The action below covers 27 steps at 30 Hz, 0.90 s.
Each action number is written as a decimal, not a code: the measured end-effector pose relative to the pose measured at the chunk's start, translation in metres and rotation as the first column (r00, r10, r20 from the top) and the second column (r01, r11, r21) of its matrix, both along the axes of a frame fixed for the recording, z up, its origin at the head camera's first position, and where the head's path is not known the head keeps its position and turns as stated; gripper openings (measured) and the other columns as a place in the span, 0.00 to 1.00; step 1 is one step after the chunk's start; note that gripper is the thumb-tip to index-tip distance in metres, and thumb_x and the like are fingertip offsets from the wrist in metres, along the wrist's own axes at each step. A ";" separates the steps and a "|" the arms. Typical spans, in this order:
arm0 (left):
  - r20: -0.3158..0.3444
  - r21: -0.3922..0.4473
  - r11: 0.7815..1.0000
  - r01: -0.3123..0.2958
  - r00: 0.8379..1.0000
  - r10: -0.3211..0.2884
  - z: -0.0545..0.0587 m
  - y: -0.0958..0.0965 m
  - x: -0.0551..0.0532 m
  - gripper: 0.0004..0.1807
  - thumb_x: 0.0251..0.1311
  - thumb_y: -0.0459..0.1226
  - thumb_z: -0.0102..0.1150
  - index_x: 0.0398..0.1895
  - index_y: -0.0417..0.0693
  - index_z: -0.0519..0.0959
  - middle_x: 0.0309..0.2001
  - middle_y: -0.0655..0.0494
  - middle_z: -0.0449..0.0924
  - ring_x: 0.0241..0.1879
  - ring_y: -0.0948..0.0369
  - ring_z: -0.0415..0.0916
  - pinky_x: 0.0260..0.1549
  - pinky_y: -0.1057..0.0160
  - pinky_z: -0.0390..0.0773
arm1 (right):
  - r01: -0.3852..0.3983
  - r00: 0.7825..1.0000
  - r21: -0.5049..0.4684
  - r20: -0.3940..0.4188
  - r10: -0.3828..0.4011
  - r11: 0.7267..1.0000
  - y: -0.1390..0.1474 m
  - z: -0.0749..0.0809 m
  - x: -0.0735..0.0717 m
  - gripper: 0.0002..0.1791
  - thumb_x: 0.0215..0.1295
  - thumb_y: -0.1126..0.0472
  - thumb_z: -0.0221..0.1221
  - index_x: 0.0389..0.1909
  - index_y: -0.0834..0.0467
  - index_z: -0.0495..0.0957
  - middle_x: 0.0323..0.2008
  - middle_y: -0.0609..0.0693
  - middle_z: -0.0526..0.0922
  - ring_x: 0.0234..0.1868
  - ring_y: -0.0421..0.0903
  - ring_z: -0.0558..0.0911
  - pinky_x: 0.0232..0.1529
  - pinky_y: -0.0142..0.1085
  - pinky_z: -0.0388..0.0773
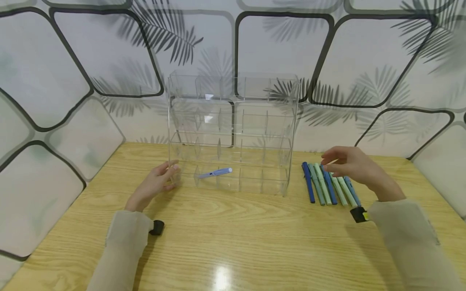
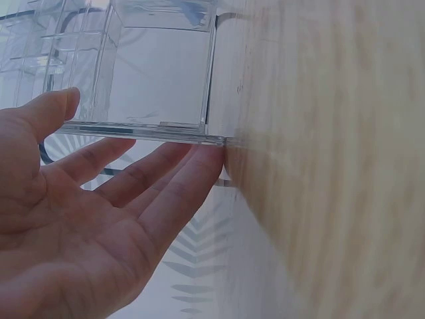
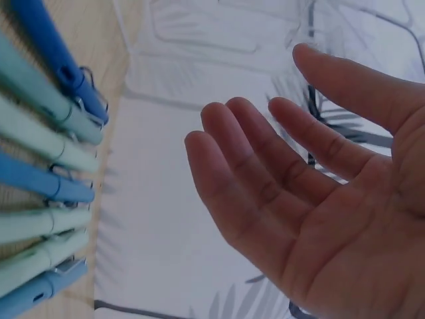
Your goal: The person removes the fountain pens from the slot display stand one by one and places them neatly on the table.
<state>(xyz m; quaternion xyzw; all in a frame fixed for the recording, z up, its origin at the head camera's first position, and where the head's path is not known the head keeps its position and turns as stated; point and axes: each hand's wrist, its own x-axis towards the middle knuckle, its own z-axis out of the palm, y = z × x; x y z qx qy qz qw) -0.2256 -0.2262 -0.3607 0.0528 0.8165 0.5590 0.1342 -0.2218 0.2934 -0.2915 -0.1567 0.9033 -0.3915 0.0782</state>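
Observation:
A clear acrylic rack (image 1: 229,162) with several tiers of small compartments stands upright on the table. One light-blue pen (image 1: 215,173) lies slanted in its lowest tier, left of the middle. My left hand (image 1: 156,184) holds the rack's left side panel (image 2: 149,129) low down, with the thumb on one side and the fingers on the other. Over at the right, several capped pens (image 1: 325,184) in dark blue, blue, grey-green and pale green lie side by side. My right hand (image 1: 349,167) hovers above their far ends, fingers loosely bent, palm bare in the right wrist view (image 3: 319,206).
The wooden table (image 1: 225,234) reaches back to a wall (image 1: 284,52) patterned with dark outlines and leaves. That wall rises close behind the rack. Both wrists carry small dark devices over pale sleeves (image 1: 404,226).

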 end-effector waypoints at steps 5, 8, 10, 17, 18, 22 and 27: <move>0.002 0.013 1.000 0.001 1.000 -0.001 0.001 0.001 0.000 0.36 0.82 0.49 0.39 0.81 0.40 0.47 0.78 0.31 0.41 0.75 0.36 0.47 0.66 0.45 0.69 | -0.019 1.000 -0.023 0.011 0.019 1.000 -0.012 0.006 0.004 0.23 0.75 0.62 0.59 0.64 0.71 0.70 0.56 0.67 0.77 0.42 0.41 0.83 0.41 0.36 0.86; 0.000 0.019 1.000 0.002 1.000 -0.002 0.001 0.001 0.001 0.36 0.82 0.49 0.39 0.81 0.39 0.47 0.78 0.29 0.42 0.75 0.36 0.48 0.66 0.46 0.69 | -0.043 0.999 -0.042 0.003 0.044 0.998 -0.019 0.008 0.006 0.23 0.75 0.63 0.59 0.64 0.71 0.70 0.56 0.67 0.78 0.43 0.41 0.83 0.42 0.36 0.86; 0.002 0.025 1.000 0.000 1.000 0.000 0.001 0.001 0.001 0.36 0.82 0.49 0.39 0.81 0.38 0.47 0.77 0.29 0.44 0.74 0.36 0.49 0.66 0.46 0.69 | -0.066 0.998 -0.065 -0.005 0.065 0.996 -0.023 0.010 0.007 0.22 0.75 0.64 0.59 0.64 0.71 0.71 0.56 0.66 0.78 0.44 0.41 0.83 0.42 0.37 0.86; 0.002 0.010 1.000 0.000 1.000 0.000 0.000 0.000 0.001 0.36 0.82 0.50 0.39 0.81 0.39 0.47 0.77 0.30 0.44 0.75 0.36 0.48 0.66 0.45 0.69 | -0.109 0.994 -0.111 -0.009 0.109 0.988 -0.044 0.014 0.009 0.20 0.72 0.66 0.61 0.61 0.70 0.74 0.53 0.64 0.80 0.42 0.44 0.85 0.44 0.39 0.86; 0.003 0.005 1.000 0.000 1.000 0.000 0.000 0.000 0.001 0.36 0.82 0.50 0.38 0.81 0.39 0.47 0.78 0.30 0.44 0.75 0.36 0.48 0.67 0.45 0.68 | -0.114 0.993 -0.110 -0.012 0.113 0.987 -0.047 0.015 0.009 0.20 0.72 0.66 0.61 0.60 0.70 0.74 0.52 0.63 0.81 0.43 0.44 0.84 0.44 0.40 0.86; 0.010 -0.001 1.000 -0.008 1.000 0.009 0.000 0.000 0.001 0.35 0.82 0.49 0.39 0.81 0.40 0.48 0.78 0.30 0.43 0.75 0.36 0.49 0.67 0.46 0.68 | -0.142 0.990 -0.111 -0.032 0.139 0.984 -0.061 0.017 0.009 0.18 0.71 0.66 0.62 0.58 0.69 0.76 0.51 0.61 0.82 0.45 0.44 0.84 0.44 0.38 0.86; 0.003 -0.007 1.000 -0.007 1.000 0.007 0.000 0.001 0.001 0.36 0.82 0.50 0.39 0.81 0.40 0.48 0.78 0.31 0.43 0.75 0.37 0.48 0.66 0.45 0.69 | -0.192 0.981 -0.125 -0.044 0.188 0.973 -0.076 0.018 0.007 0.15 0.71 0.67 0.62 0.55 0.68 0.78 0.50 0.59 0.82 0.46 0.46 0.83 0.46 0.37 0.85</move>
